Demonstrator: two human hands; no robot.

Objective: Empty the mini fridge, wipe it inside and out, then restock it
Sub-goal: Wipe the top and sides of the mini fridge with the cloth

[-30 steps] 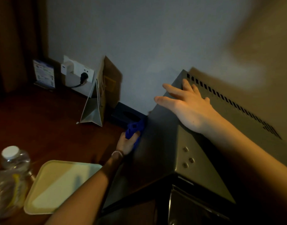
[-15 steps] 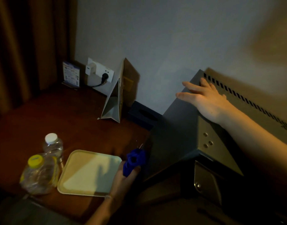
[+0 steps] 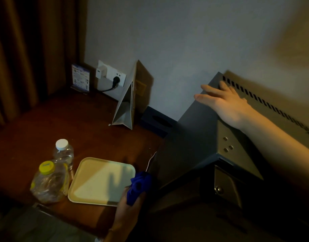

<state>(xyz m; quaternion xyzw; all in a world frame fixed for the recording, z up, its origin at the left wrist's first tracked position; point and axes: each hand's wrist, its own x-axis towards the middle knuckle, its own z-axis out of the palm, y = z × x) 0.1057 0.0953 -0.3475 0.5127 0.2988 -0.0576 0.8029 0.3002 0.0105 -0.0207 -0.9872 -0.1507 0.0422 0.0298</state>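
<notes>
The dark grey mini fridge [image 3: 194, 142] stands at the right on the wooden desk, seen from above its front left corner. My right hand [image 3: 225, 102] rests flat on its top, fingers straight, near the row of vent slots. My left hand [image 3: 127, 210] grips a bunched blue cloth [image 3: 138, 186] against the lower front part of the fridge's left side. A clear bottle with a white cap [image 3: 63, 152] and a clear bottle with a yellow cap [image 3: 49, 182] stand on the desk at the left.
A pale yellow tray [image 3: 91, 189] lies beside the bottles. A folded paper bag [image 3: 127, 109] and a dark tissue box [image 3: 157, 123] stand by the wall. A wall socket with a charger and plug [image 3: 110, 75], a card stand [image 3: 80, 77] and brown curtains are at the back left.
My left hand has drawn the blue cloth along the fridge's left side from the back toward the front edge. My right hand stays on the top. The view has shifted back and left.
</notes>
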